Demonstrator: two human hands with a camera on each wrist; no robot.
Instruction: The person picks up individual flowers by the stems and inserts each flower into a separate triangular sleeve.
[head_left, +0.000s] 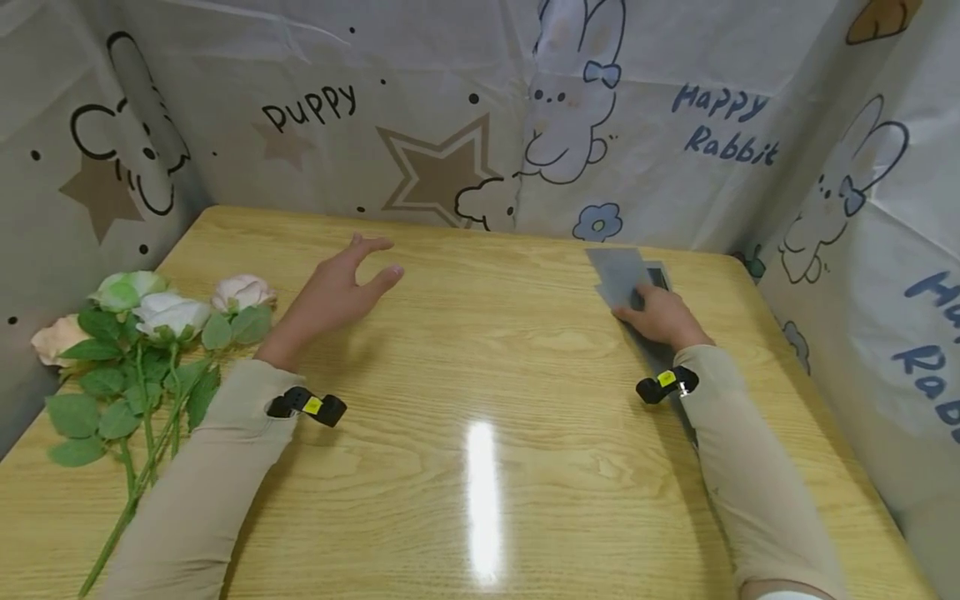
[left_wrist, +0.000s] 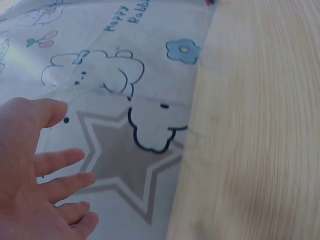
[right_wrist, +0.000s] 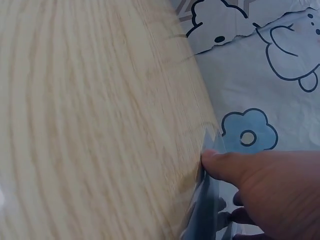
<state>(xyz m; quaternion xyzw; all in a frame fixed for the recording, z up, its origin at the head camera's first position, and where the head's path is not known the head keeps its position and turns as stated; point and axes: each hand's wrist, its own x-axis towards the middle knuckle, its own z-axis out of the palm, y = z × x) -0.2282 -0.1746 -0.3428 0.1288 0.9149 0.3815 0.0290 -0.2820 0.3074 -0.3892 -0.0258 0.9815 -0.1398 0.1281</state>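
Note:
My right hand [head_left: 663, 317] pinches thin, grey, see-through sheets [head_left: 618, 268] near the far right of the table. In the right wrist view, the thumb lies along one side of the sheets [right_wrist: 204, 212], with fingers showing behind them. A flat dark-grey piece [head_left: 654, 354] lies under this hand and forearm, mostly hidden; its kind is unclear. Over the left half of the table hovers my left hand [head_left: 330, 287], holding nothing, thumb and fingers spread apart. The left wrist view shows the same hand [left_wrist: 30, 170] with loosely bent fingers.
Several artificial roses, among them a white rose [head_left: 172, 315] and a pale pink rose [head_left: 243, 292], lie with green stems [head_left: 142, 433] at the left. The wooden table [head_left: 450, 350] meets a printed cloth [head_left: 315, 167] at the back and sides.

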